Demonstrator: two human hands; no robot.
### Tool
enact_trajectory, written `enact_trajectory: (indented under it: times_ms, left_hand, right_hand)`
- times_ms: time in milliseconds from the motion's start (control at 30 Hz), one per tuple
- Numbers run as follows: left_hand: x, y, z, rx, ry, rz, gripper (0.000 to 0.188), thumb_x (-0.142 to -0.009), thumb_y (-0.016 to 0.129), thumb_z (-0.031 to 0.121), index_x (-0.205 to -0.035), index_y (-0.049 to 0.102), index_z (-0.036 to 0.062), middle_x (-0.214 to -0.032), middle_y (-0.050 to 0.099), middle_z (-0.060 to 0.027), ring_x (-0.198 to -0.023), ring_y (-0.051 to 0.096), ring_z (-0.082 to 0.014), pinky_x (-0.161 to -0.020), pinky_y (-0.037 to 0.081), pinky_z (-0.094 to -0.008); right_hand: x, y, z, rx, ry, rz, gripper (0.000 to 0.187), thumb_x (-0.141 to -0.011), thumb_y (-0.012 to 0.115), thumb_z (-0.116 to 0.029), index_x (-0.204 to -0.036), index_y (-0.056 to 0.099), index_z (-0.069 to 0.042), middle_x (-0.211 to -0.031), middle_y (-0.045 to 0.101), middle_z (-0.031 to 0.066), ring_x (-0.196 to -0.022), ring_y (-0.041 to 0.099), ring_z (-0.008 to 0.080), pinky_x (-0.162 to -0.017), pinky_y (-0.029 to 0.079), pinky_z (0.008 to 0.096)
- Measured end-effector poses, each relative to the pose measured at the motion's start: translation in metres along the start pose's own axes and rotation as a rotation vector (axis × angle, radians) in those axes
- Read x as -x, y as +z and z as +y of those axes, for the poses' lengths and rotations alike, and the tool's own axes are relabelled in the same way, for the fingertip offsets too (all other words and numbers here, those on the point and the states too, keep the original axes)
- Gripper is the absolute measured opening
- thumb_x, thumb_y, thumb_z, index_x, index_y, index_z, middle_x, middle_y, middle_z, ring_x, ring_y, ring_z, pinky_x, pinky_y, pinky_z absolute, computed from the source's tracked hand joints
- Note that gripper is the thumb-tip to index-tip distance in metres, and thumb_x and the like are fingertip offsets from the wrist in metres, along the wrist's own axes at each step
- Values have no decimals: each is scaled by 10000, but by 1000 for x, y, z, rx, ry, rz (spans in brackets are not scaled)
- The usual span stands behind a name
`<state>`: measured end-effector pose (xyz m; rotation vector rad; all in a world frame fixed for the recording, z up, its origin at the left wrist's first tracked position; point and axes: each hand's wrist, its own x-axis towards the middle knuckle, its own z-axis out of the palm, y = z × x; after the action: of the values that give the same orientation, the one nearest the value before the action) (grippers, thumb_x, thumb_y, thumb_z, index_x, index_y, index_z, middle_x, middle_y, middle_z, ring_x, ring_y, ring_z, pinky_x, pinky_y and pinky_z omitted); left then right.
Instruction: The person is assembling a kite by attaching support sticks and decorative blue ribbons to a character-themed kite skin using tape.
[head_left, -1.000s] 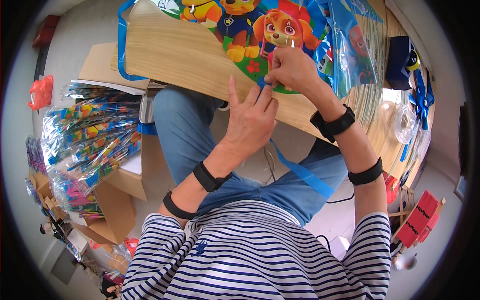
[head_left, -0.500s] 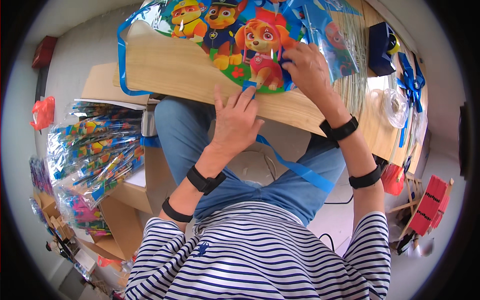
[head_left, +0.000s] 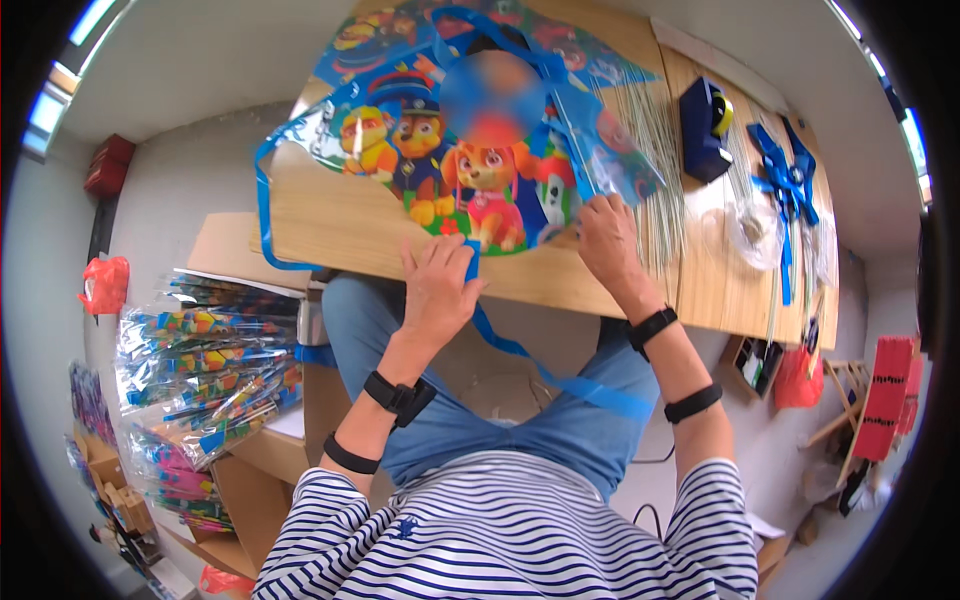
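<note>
A glossy kite (head_left: 420, 150) printed with cartoon dogs lies spread on the wooden table, its lower point near the front edge. My left hand (head_left: 440, 285) rests flat, fingers stretched, on a blue ribbon (head_left: 473, 260) beside that lower point. From there the ribbon trails over the table edge onto my lap. At the kite's lower right edge, my right hand (head_left: 607, 245) has its fingers curled and pinched together; the edge they seem to hold is mostly covered. A blurred patch hides part of the print.
Thin pale rods (head_left: 655, 190) lie right of the kite. Beyond are a dark blue tape dispenser (head_left: 705, 130), a clear plastic bag (head_left: 755, 235) and blue ribbons (head_left: 785, 175). At my left, cardboard boxes (head_left: 245, 250) bear stacks of packed kites (head_left: 210, 345).
The view has shifted, showing more of the table's far side. My right hand has moved nearer the front, to the kite's lower right edge. My left hand stays at the ribbon.
</note>
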<state>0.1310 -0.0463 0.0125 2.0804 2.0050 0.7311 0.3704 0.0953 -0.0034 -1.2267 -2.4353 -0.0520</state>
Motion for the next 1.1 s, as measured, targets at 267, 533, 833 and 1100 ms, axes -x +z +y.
enact_trajectory:
  times_ms: [267,533,833,1100]
  left_hand:
    - [-72,-31,-78,-63,-78,81,418,-698,773,189,-1067,621,65,-1159,612,-109,-1109,550,-317,-972,373,-528]
    - [-218,1,-84,-114,84,70,425,-697,770,176,-1062,596,47,-1099,621,-142,-1066,563,-357,-871,449,-474]
    - [-288,66,-91,30,-120,391,220,-739,647,30,-957,622,41,-833,670,-160,-839,652,-356,-721,506,-465]
    - [-176,-19,-29,440,13,300,268,-746,619,-49,-1001,637,30,-831,660,-100,-782,661,-221,-717,525,-317]
  right_hand:
    - [11,-24,42,186,252,-161,134,-733,608,-70,-841,680,-35,-958,601,99,-1025,520,315,-934,402,491]
    - [-12,-49,-9,110,120,-26,175,-693,700,-88,-854,670,-27,-1029,612,81,-1161,488,316,-1122,215,603]
    - [-13,-51,-35,-43,84,-32,177,-678,738,-101,-815,656,-24,-1025,605,93,-1149,493,313,-1124,224,599]
    - [-15,-61,-63,-540,268,84,252,-719,763,-118,-917,676,11,-930,643,143,-966,564,340,-897,455,408]
